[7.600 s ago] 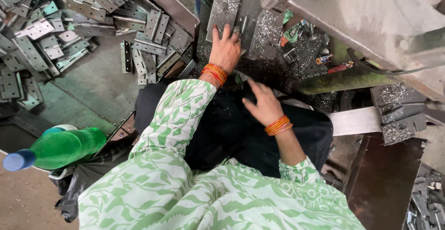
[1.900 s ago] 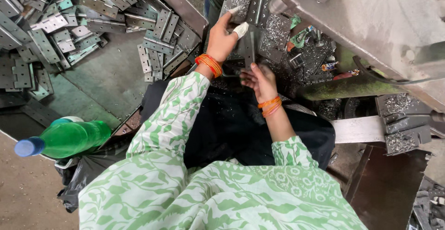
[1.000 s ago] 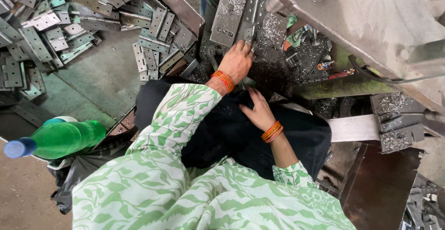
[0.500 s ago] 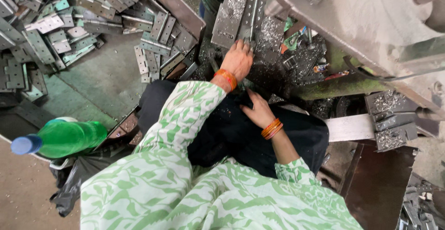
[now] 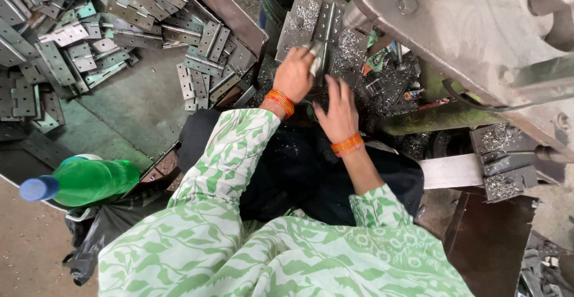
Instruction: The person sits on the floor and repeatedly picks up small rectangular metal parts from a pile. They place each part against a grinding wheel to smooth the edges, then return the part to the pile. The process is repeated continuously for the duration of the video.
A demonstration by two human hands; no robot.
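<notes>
Gripping small metal hinge (image 5: 315, 58): left hand (image 5: 294, 75) fingers closed | right hand (image 5: 339, 110) fingers spread | green bottle (image 5: 84, 182) lower left

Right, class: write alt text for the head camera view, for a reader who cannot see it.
Seen from above, a person's left hand grips a small metal piece on a shaving-strewn hinge plate, while the right hand rests open beside it. A pile of metal hinges lies to the left, a green bottle below.
</notes>
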